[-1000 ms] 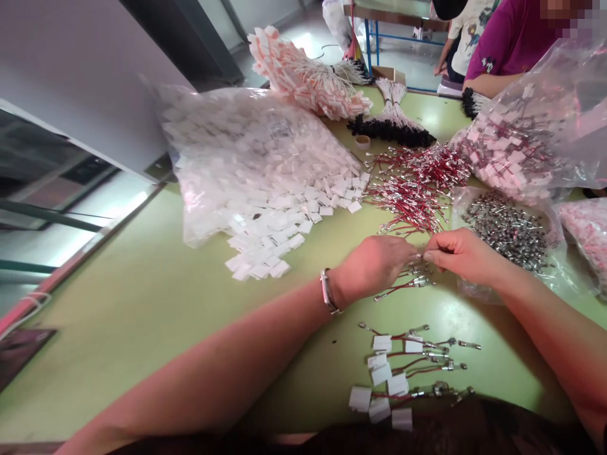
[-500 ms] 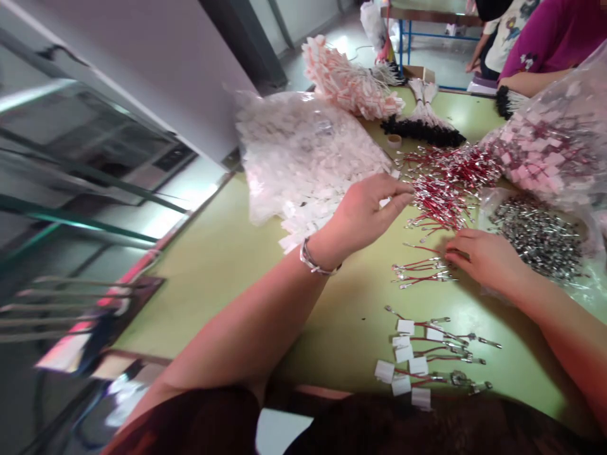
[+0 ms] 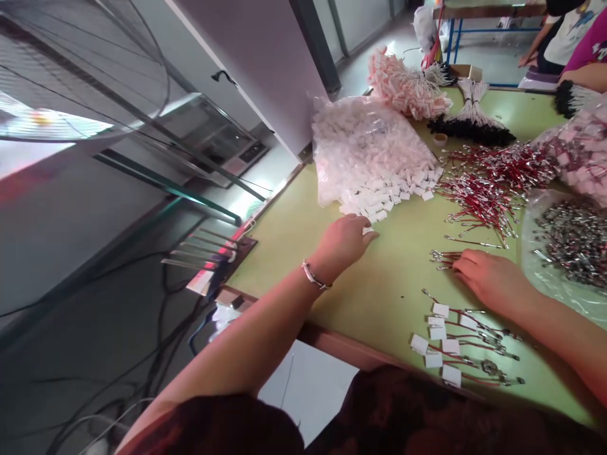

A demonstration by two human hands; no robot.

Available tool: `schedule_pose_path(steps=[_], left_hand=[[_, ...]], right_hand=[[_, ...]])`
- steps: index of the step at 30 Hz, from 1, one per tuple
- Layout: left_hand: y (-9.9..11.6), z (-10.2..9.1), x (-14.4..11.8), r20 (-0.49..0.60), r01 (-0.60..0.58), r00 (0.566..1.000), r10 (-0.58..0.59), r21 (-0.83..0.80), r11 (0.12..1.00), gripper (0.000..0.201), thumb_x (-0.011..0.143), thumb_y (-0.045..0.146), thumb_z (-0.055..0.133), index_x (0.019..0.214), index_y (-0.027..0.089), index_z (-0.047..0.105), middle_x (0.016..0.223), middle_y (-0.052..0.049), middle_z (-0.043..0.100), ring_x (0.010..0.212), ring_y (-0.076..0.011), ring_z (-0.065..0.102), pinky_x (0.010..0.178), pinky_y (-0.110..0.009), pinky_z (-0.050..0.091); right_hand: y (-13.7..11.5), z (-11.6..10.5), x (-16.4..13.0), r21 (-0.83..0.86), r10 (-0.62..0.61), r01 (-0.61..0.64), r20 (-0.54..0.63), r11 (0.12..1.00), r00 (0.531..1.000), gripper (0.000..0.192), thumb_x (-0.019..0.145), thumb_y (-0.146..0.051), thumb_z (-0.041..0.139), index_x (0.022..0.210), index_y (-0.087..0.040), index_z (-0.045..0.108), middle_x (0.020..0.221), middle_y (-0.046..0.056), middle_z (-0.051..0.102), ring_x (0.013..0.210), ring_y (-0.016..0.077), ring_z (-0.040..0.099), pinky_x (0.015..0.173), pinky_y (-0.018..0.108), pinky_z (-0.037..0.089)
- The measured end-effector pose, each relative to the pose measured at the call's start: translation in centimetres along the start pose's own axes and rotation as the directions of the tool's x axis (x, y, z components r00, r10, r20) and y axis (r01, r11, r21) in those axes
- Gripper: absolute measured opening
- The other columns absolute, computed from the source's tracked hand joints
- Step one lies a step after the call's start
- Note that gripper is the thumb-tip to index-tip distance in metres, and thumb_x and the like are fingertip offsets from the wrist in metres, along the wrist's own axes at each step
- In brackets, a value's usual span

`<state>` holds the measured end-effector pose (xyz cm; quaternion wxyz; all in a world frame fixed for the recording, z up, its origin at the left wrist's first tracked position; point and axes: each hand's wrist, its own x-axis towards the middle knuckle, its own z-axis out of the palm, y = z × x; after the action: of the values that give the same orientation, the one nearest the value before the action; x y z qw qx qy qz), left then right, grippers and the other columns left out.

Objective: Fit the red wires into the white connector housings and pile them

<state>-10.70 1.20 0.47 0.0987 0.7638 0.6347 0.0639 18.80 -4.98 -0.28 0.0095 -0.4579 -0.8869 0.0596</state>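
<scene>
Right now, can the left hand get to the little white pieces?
Probably yes. The left hand already has its fingers at the near edge of the spilled white pieces, and only bare green table lies around it.

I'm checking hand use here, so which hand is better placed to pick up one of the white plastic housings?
Probably the left. The left hand has its fingertips at the near edge of the white housings, while the right hand lies flat on the red wires, farther from that pile.
</scene>
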Motion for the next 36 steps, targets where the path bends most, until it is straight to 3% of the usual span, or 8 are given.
schedule_pose_path(steps=[4,9,15,17,19,24,28,36], left_hand=[[1.2,1.4,-0.5,-0.035,-0.113,0.993,0.115,0.054,0.992,0.029,0.087,0.027,0.043,0.091,0.016,0.070,0.089,-0.011,0.061,0.080,-0.0234,0.060,0.070,-0.034,0.048],[0.9,2.2,-0.4,-0.062,-0.266,0.963,0.261,-0.076,0.961,0.029,0.086,0.023,0.044,0.098,0.017,0.069,0.098,-0.010,0.063,0.091,-0.0232,0.060,0.082,-0.036,0.050],[3.1,0.3,0.2,-0.011,-0.241,0.969,0.247,-0.270,0.932,0.022,0.081,0.027,0.053,0.094,0.015,0.066,0.093,-0.009,0.064,0.085,-0.0209,0.061,0.080,-0.037,0.051],[4.6,-0.4,0.4,-0.052,-0.221,0.974,0.221,-0.452,0.864,0.021,0.080,0.030,0.056,0.093,0.016,0.064,0.091,-0.007,0.065,0.081,-0.0180,0.062,0.076,-0.034,0.053],[6.2,-0.5,0.4,-0.047,-0.199,0.974,0.223,-0.650,0.733,0.021,0.082,0.031,0.056,0.096,0.016,0.061,0.090,-0.006,0.067,0.075,-0.0144,0.064,0.070,-0.029,0.055],[9.0,1.8,0.2,0.079,-0.025,0.975,0.209,-0.891,0.453,0.022,0.078,0.025,0.062,0.097,0.014,0.060,0.080,-0.005,0.070,0.068,-0.0119,0.067,0.067,-0.026,0.057],[9.1,3.3,-0.2,0.116,0.038,0.978,0.172,-0.916,0.400,0.027,0.074,0.026,0.067,0.098,0.014,0.063,0.089,-0.006,0.074,0.078,-0.0149,0.069,0.079,-0.032,0.058],[9.0,3.4,-0.6,0.040,-0.056,0.962,0.271,-0.940,0.338,0.024,0.072,0.027,0.069,0.093,0.015,0.065,0.087,-0.005,0.073,0.077,-0.0144,0.068,0.078,-0.030,0.059]], right_hand=[[0.3,-0.6,0.1,0.056,0.071,-0.072,0.027,0.996,0.997,0.016,0.090,-0.023,0.050,0.091,-0.018,0.065,0.089,0.007,0.063,0.073,0.0187,0.058,0.059,0.031,0.039],[0.4,-0.7,0.4,0.045,0.108,-0.109,0.028,0.993,0.994,0.016,0.090,-0.024,0.052,0.084,-0.019,0.065,0.087,0.007,0.061,0.076,0.0181,0.056,0.060,0.030,0.037],[1.2,-0.9,0.3,0.289,0.158,-0.123,-0.099,0.949,0.982,0.015,0.089,-0.023,0.053,0.079,-0.018,0.063,0.089,0.005,0.062,0.075,0.0153,0.056,0.064,0.029,0.039],[1.4,-1.4,0.1,0.353,0.202,-0.144,-0.132,0.924,0.971,0.012,0.086,-0.022,0.055,0.077,-0.018,0.061,0.085,0.005,0.062,0.073,0.0149,0.055,0.065,0.029,0.040],[1.3,-2.1,-0.1,0.386,0.252,-0.191,-0.115,0.903,0.961,0.009,0.085,-0.023,0.055,0.079,-0.018,0.059,0.076,0.003,0.063,0.066,0.0142,0.054,0.062,0.029,0.039],[0.9,-2.9,-0.4,0.469,0.321,-0.257,-0.060,0.845,0.945,0.011,0.084,-0.027,0.052,0.082,-0.020,0.061,0.062,-0.001,0.062,0.051,0.0114,0.047,0.053,0.027,0.033],[1.0,-2.8,-0.6,0.518,0.278,-0.197,-0.081,0.832,0.957,0.019,0.086,-0.029,0.050,0.082,-0.022,0.067,0.065,-0.002,0.064,0.055,0.0113,0.050,0.055,0.027,0.035],[1.4,-2.3,-0.6,0.609,0.261,-0.219,0.020,0.762,0.965,0.025,0.088,-0.032,0.048,0.082,-0.023,0.071,0.063,-0.002,0.062,0.056,0.0112,0.048,0.055,0.026,0.035]])
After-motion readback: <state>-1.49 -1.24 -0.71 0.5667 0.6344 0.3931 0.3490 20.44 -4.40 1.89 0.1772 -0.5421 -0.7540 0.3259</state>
